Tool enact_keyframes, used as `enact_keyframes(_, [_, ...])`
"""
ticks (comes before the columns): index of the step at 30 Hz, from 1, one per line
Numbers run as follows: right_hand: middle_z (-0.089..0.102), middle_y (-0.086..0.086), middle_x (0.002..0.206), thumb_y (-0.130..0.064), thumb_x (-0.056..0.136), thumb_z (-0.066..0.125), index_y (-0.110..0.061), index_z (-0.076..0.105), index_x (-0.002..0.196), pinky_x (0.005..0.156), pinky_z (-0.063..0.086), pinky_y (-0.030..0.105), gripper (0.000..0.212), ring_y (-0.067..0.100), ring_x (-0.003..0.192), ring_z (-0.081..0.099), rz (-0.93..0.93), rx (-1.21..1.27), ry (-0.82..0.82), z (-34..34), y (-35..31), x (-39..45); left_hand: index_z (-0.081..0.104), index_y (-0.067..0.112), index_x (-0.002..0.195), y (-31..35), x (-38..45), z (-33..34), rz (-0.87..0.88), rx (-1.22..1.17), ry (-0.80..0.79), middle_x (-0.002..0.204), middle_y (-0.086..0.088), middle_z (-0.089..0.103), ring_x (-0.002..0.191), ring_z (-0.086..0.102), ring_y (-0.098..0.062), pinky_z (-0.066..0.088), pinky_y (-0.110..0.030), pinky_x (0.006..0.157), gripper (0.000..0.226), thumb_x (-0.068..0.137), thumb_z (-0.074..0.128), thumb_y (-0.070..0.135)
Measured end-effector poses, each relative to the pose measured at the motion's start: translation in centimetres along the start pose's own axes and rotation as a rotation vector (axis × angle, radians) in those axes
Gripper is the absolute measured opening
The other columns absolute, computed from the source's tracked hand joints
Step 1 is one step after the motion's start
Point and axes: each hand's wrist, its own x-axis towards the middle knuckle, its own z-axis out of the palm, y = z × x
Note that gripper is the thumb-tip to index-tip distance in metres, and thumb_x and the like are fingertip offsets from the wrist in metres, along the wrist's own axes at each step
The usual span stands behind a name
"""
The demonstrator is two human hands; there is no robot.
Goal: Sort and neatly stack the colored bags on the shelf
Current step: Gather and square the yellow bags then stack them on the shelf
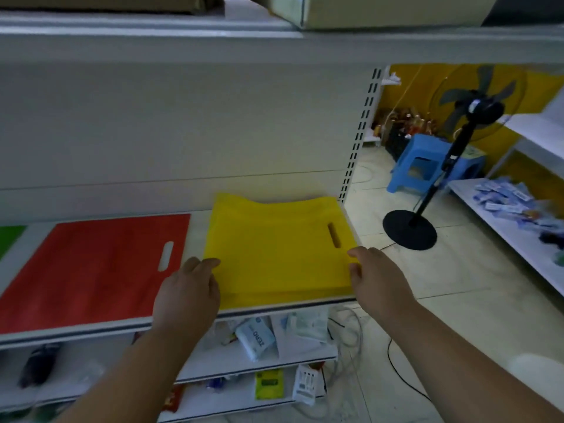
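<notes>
A pale metal shelf [195, 222] runs across a shop interior, with a cream back panel behind it and a tiled floor to the right. On the shelf's right end lies a stack of yellow bags [280, 248], flat, its handle slot toward the right edge. The left hand [187, 293] rests at the stack's near-left corner, fingers extended along the left edge and touching it. The right hand [377, 277] is at the near-right corner, fingers laid against the right edge with the thumb on top of the bags near the slot; whether it pinches the edge cannot be told. Just left of the yellow stack, with a narrow strip of shelf between, lie the red bags [91, 270], flat, with a white handle slot. A green bag [9, 238] shows at the far left edge. Lower shelves hold scattered packets, one white pack [254, 338] lying tilted. On the floor to the right stand a black pedestal fan [442, 178] and, farther off, a blue plastic stool [427, 164].
</notes>
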Motion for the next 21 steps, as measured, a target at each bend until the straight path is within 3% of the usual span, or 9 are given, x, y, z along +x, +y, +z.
enact_keyframes(4, [0.058, 0.008, 0.100, -0.013, 0.099, 0.042, -0.013, 0.051, 0.124, 0.071, 0.047, 0.037, 0.027, 0.025, 0.086, 0.057, -0.015, -0.093, -0.090, 0.0, 0.8, 0.9, 0.060, 0.021, 0.131, 0.4, -0.2, 0.8, -0.046, 0.063, -0.065, 0.111, -0.005, 0.060, 0.088, 0.063, -0.026, 0.050, -0.034, 0.070, 0.038, 0.095, 0.047, 0.017])
enact_keyframes(7, [0.053, 0.003, 0.089, -0.010, 0.094, 0.043, -0.013, 0.049, 0.111, 0.060, 0.037, 0.033, 0.018, 0.023, 0.075, 0.051, -0.051, -0.214, -0.156, -0.1, 0.8, 1.4, 0.059, 0.022, 0.132, 1.0, 0.0, 1.2, -0.050, 0.118, -0.086, 0.116, -0.003, 0.060, 0.095, 0.063, -0.025, 0.050, -0.033, 0.074, 0.039, 0.095, 0.045, 0.019])
enact_keyframes(10, [0.048, 0.002, 0.083, -0.008, 0.091, 0.044, -0.014, 0.045, 0.101, 0.060, 0.034, 0.032, 0.012, 0.023, 0.072, 0.047, -0.066, -0.297, -0.183, -0.4, 0.5, 1.6, 0.059, 0.023, 0.131, 1.3, 0.0, 1.6, -0.075, 0.159, -0.124, 0.119, -0.003, 0.060, 0.100, 0.061, -0.025, 0.050, -0.033, 0.078, 0.039, 0.094, 0.046, 0.021])
enact_keyframes(13, [0.054, 0.004, 0.090, -0.010, 0.090, 0.047, -0.013, 0.047, 0.107, 0.061, 0.033, 0.032, 0.017, 0.025, 0.075, 0.051, -0.066, -0.393, -0.140, -1.0, -0.2, 1.7, 0.061, 0.026, 0.126, 1.5, 0.3, 1.7, -0.096, 0.223, -0.136, 0.116, -0.003, 0.058, 0.098, 0.061, -0.025, 0.048, -0.031, 0.075, 0.037, 0.092, 0.048, 0.025])
enact_keyframes(16, [0.056, 0.005, 0.098, -0.015, 0.091, 0.050, -0.015, 0.048, 0.116, 0.061, 0.034, 0.033, 0.025, 0.026, 0.084, 0.058, -0.104, -0.447, -0.091, -1.6, -1.6, 1.4, 0.064, 0.026, 0.120, 1.4, 0.2, 1.2, -0.058, 0.230, -0.048, 0.111, -0.004, 0.059, 0.092, 0.062, -0.024, 0.043, -0.030, 0.069, 0.033, 0.088, 0.057, 0.029])
enact_keyframes(19, [0.057, 0.007, 0.106, -0.029, 0.095, 0.050, -0.014, 0.049, 0.121, 0.066, 0.038, 0.035, 0.029, 0.028, 0.092, 0.058, -0.220, -0.354, -0.063, -1.8, -4.6, 1.0, 0.067, 0.021, 0.115, 0.6, -0.8, 0.1, -0.017, 0.123, 0.035, 0.103, -0.005, 0.063, 0.085, 0.063, -0.026, 0.039, -0.030, 0.065, 0.030, 0.086, 0.066, 0.030])
enact_keyframes(21, [0.056, 0.007, 0.112, -0.036, 0.097, 0.049, -0.014, 0.048, 0.122, 0.075, 0.043, 0.037, 0.033, 0.028, 0.099, 0.057, -0.296, -0.295, -0.043, -1.8, -8.1, 0.6, 0.067, 0.021, 0.113, -0.8, -2.0, -1.1, -0.015, 0.065, 0.054, 0.101, -0.004, 0.063, 0.085, 0.064, -0.027, 0.044, -0.032, 0.068, 0.029, 0.086, 0.067, 0.031])
